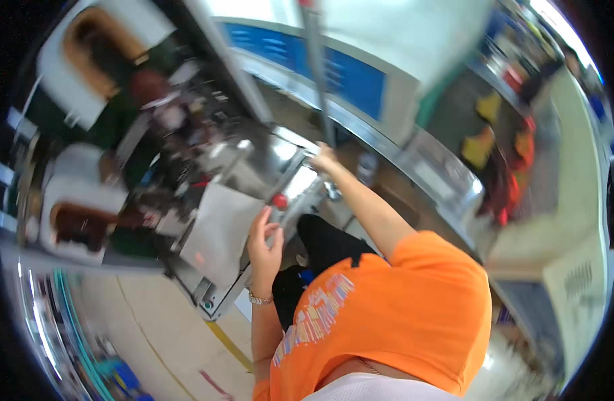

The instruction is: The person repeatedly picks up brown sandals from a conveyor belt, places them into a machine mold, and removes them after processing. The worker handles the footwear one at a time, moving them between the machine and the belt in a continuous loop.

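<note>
My left hand [263,246], with a metal watch or bracelet [260,298] at the wrist, hovers beside a red push button [279,200] on the machine's front edge. Its fingers are apart and nothing shows in them. Reaching farther out, my right hand [325,159] is at the far corner of the metal machine table [285,148], close to an upright metal post [315,73]. Blur hides its fingers and whether they grip anything. A pale sheet or plate [220,230] lies on the machine to the left of my left hand.
Blurred machine parts [180,134] crowd the left side. Ahead stands a white cabinet with a blue vented panel [360,80]. Yellow pieces [479,147] and red ones [514,180] lie on the right. A green button [207,304] sits on the near machine corner, above the marked floor [140,314].
</note>
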The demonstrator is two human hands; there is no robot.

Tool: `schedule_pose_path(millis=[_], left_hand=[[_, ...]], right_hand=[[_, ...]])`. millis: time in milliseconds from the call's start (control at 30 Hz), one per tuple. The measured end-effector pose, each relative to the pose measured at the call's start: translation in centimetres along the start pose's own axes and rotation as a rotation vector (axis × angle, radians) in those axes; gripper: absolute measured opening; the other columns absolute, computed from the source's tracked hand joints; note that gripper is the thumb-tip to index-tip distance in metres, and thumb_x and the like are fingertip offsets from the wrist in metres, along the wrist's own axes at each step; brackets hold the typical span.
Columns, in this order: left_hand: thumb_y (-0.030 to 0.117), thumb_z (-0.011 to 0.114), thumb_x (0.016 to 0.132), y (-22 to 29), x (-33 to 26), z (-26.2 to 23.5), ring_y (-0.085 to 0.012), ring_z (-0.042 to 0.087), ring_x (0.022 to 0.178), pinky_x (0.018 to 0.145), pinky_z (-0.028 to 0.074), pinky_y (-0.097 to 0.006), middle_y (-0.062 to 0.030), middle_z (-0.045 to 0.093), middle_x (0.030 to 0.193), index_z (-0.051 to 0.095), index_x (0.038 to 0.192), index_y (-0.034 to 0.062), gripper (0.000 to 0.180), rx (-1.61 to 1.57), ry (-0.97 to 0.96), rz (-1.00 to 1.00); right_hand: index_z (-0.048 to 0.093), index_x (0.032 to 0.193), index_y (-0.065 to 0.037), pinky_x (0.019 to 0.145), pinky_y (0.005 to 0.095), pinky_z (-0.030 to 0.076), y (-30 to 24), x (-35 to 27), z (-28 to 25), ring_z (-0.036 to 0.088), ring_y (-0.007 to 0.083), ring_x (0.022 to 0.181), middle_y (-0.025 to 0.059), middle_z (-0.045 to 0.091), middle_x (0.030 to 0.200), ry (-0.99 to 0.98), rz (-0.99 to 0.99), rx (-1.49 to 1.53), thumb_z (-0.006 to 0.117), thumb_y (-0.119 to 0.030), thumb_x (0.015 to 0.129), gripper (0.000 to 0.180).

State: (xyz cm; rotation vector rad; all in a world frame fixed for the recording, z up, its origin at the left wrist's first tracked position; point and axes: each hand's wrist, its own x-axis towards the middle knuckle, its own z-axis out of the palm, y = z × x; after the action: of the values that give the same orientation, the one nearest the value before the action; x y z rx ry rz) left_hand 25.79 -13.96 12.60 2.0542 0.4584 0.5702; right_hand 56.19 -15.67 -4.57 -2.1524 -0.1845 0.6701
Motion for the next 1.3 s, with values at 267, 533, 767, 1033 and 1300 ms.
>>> schedule_pose_path(millis=[267, 533, 767, 1033, 1300], left_hand=[[0.008, 0.058, 0.078, -3.1, -4.5, 7.6, -0.0243, 0.060, 0.086, 0.075, 0.047, -0.032, -0.0137, 0.058, 0.106, 0.049, 0.116, 0.0039, 0.039, 0.065, -0.669, 0.045], [0.008, 0.057, 0.079, -14.9, -11.3, 2.8, -0.0233, 0.058, 0.093, 0.079, 0.045, -0.032, -0.0182, 0.056, 0.109, 0.045, 0.121, 0.0032, 0.044, 0.091, -0.528, -0.358], [0.009, 0.056, 0.081, -16.1, -16.2, -2.1, -0.0219, 0.056, 0.095, 0.081, 0.045, -0.031, -0.0178, 0.053, 0.114, 0.041, 0.124, 0.0013, 0.047, 0.002, -0.516, -0.583], [0.009, 0.055, 0.080, -13.2, -9.1, 2.1, -0.0188, 0.058, 0.085, 0.075, 0.046, -0.029, -0.0162, 0.056, 0.109, 0.044, 0.122, 0.0014, 0.043, 0.124, -0.654, -0.454], [0.008, 0.056, 0.079, -11.2, -5.7, 3.7, -0.0201, 0.059, 0.092, 0.078, 0.046, -0.030, -0.0164, 0.057, 0.109, 0.048, 0.118, 0.0028, 0.040, 0.226, -0.719, -0.397]], right_hand=[[0.033, 0.130, -0.008, 0.064, 0.0317, 0.051, 4.1, 2.2, -1.0, 0.061, 0.0233, 0.079, 0.0198, 0.045, 0.118, 0.053, -0.218, 0.145, 0.072, -0.025, 0.059, 0.083], [0.052, 0.101, 0.001, 0.088, 0.0471, 0.035, 11.6, -6.6, -12.6, 0.046, 0.0371, 0.102, 0.0203, 0.051, 0.100, 1.060, -0.566, -0.086, 0.055, -0.005, 0.063, 0.038], [0.043, 0.112, 0.010, 0.090, 0.0410, 0.039, 29.2, -18.0, -38.7, 0.049, 0.0385, 0.103, 0.0282, 0.047, 0.114, 1.682, 0.674, 0.390, 0.069, -0.025, 0.066, 0.064], [0.050, 0.114, -0.007, 0.080, 0.0307, 0.041, 40.1, -12.8, -47.4, 0.054, 0.0190, 0.088, 0.0038, 0.057, 0.100, 1.268, -0.056, 1.071, 0.066, -0.007, 0.073, 0.044], [0.059, 0.099, -0.002, 0.075, 0.0305, 0.043, 37.9, -9.2, -52.4, 0.056, 0.0183, 0.081, 0.0053, 0.062, 0.090, 1.340, -0.113, 0.583, 0.064, -0.009, 0.072, 0.029]])
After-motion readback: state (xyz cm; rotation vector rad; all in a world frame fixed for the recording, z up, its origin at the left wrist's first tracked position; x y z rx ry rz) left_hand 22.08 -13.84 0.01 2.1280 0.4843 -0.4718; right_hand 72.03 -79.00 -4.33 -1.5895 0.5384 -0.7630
